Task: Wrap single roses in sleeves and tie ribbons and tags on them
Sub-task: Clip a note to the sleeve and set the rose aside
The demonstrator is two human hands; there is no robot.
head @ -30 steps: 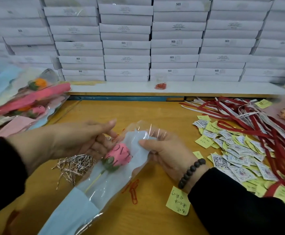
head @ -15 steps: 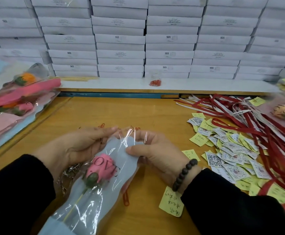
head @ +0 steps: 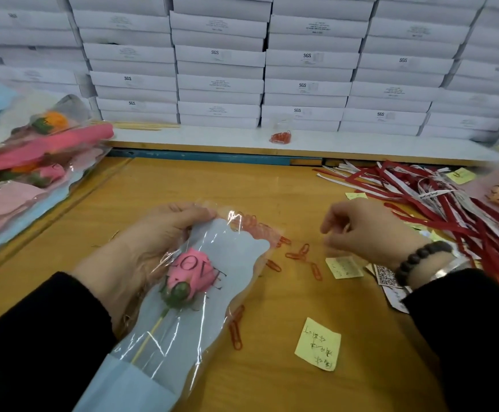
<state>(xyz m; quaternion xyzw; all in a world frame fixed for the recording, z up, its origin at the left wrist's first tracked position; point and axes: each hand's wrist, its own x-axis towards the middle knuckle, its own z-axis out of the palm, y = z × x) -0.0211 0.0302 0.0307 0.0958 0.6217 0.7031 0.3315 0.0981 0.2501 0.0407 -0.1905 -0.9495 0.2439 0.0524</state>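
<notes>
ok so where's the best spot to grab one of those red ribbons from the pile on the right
Take a red ribbon by its loose end at the near-left edge of the pile, coming from the left with the right hand. There the strands fan out singly over the bare wooden table, while farther right they cross and overlap. A fingertip pinch should likely lift one free; the strands lie flat and thin.

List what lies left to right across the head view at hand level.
Wrapped roses pile → left hand → sleeved pink rose → loose red paper clips → right hand → red ribbons.
</notes>
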